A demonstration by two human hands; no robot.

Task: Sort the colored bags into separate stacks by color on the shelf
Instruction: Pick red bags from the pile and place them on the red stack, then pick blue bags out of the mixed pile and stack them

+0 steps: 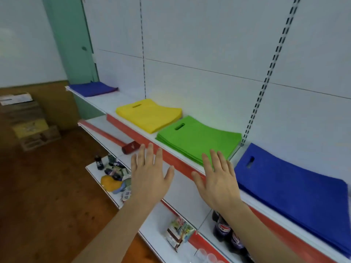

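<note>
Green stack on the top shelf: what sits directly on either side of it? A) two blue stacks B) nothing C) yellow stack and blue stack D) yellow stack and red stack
C: the green stack lies between the yellow stack and the large blue stack.

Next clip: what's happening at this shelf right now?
A person stands at a shelf with both hands open and raised, holding nothing. The left hand hovers in front of the red shelf edge; the right hand has its fingertips over the near corner of the green stack. The bags lie in separate piles by color: a small blue stack far left, a yellow stack, the green one, and a large blue stack.
</note>
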